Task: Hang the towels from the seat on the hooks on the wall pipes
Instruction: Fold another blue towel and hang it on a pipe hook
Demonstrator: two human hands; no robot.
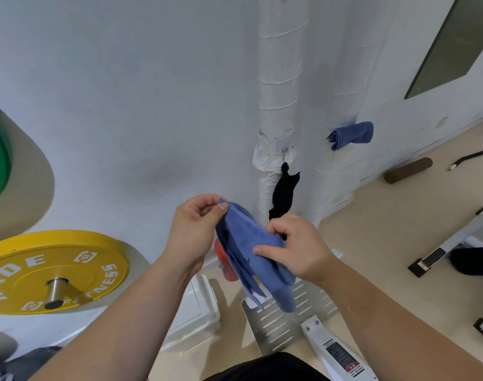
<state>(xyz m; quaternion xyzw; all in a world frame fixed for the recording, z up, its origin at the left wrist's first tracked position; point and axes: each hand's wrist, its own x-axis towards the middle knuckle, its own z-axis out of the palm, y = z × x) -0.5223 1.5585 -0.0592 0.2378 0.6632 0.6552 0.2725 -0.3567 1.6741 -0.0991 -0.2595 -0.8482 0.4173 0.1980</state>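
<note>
The blue soft cloth towel (251,248) is held up in the air between both hands, in front of the white wall and just in front of the foot of the pipes. It is loosely bunched, not spread flat. Several layers lie against each other, with dark shadow in the folds on its left side. Its lower end hangs in uneven flaps that taper to points, over a grey slotted metal plate (287,323) on the beige floor.

The left hand (196,229) holds the towel's top corner, its grip narrow, thumb and forefinger pinching the cloth. The right hand (292,248) holds the towel lower and to the right. Its grip is closed on the bunched cloth, with the thumb lying across the front and the fingers curled over the upper edge.

On the left white tape-wrapped pipe (278,78) a black cloth towel (284,193) hangs down in a narrow strip, its lower end hidden behind the right hand. On the right white tape-wrapped pipe (344,78) a second blue towel (351,134) hangs in a crumpled bundle, higher than the black one. The hooks cannot be made out.

A red object (223,264) shows behind the held towel. To the left sits a yellow round weight plate with white lettering (56,270) on a steel peg.
</note>
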